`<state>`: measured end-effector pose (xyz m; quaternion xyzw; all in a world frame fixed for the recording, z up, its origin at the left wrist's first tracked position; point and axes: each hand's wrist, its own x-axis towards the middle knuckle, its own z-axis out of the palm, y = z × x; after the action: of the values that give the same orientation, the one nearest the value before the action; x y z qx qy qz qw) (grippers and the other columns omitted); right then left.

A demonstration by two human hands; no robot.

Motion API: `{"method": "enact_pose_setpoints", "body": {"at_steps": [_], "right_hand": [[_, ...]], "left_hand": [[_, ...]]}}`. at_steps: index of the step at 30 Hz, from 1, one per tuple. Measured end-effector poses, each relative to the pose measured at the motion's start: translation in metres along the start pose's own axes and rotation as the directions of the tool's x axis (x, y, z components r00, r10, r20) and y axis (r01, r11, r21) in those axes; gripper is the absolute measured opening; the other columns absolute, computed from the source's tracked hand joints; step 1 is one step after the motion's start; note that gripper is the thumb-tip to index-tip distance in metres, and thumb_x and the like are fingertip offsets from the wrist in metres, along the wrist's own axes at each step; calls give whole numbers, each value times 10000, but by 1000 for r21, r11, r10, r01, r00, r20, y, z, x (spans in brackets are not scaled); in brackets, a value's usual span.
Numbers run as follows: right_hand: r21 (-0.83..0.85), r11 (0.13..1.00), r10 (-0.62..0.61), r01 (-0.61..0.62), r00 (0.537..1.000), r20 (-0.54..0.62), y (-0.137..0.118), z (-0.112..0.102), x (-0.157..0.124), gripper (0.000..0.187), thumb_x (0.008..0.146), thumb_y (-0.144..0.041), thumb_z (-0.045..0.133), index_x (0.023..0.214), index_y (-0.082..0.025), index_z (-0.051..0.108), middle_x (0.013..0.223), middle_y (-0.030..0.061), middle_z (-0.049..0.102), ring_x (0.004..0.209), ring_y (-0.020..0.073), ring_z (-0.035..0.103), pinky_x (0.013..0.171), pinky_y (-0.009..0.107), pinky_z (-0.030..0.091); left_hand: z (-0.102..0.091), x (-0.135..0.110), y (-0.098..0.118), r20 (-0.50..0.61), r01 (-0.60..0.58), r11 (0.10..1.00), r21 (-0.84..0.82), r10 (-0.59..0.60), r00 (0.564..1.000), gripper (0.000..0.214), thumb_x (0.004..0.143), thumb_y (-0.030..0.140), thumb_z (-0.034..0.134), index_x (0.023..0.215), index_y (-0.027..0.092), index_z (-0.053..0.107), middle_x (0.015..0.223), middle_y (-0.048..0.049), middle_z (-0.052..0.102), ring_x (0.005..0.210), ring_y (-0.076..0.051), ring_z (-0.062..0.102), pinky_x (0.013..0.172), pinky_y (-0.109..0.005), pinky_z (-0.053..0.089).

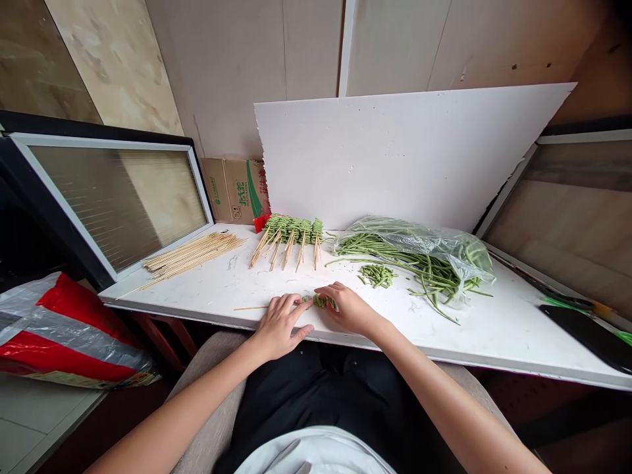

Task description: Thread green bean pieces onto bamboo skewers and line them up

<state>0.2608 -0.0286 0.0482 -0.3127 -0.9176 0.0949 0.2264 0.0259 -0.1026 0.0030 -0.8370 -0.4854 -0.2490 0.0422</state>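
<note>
A skewer of cut green beans (320,301) lies on the white table close to its front edge, partly covered by my fingers. Its bare bamboo end (249,308) sticks out to the left. My left hand (280,326) has its fingers bent over the stick and the left end of the beans, thumb held apart. At the right end, my right hand (345,307) curls its fingers round the beans. Beyond my right hand sits a small pile of cut bean pieces (378,276). Finished-looking bean skewers (293,232) are stacked behind my hands.
Loose bamboo sticks (195,255) lie at the left. Long beans in a clear plastic bag (419,245) rest at the right, near a black phone (587,334). A white board (395,158) and a cardboard box (230,189) stand at the back.
</note>
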Motion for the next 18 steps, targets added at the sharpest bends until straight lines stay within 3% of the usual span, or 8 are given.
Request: {"method": "enact_pose_setpoints", "body": {"at_steps": [3,9,14,18], "right_hand": [[67,998,14,-15,1000,22,5,-9,-1,585,821,27,502,1355,-154,657,1094,118,773,1064,246,676,902,335,546],[57,997,54,-58,997,56,13,-32,-5,613,751,79,445,1167,-206,793,1181,97,770,1122,255,689,993,377,538],[48,998,-32,27,995,89,13,-27,-7,650,727,98,432,1153,-208,815,1193,97,766,1141,249,682,1011,375,545],[-42,999,-22,28,990,142,10,-20,-8,590,783,75,449,1141,-208,822,1227,113,743,1136,258,679,994,387,551]], "left_hand": [[0,0,0,2,-4,1000,7,4,1000,537,1024,550,518,1495,293,550,1306,-119,561,1207,-316,525,1047,-494,419],[1,-1,0,2,-17,1000,12,17,1000,553,1032,557,499,1511,285,537,1314,-127,561,1212,-319,519,1045,-502,419],[1,-1,0,6,-18,1000,20,18,1000,561,1034,557,493,1519,276,531,1321,-132,558,1222,-316,519,1045,-496,421],[0,-1,1,12,-15,1000,23,14,1000,571,1032,566,492,1520,271,529,1325,-133,556,1224,-319,515,1054,-500,417]]}}
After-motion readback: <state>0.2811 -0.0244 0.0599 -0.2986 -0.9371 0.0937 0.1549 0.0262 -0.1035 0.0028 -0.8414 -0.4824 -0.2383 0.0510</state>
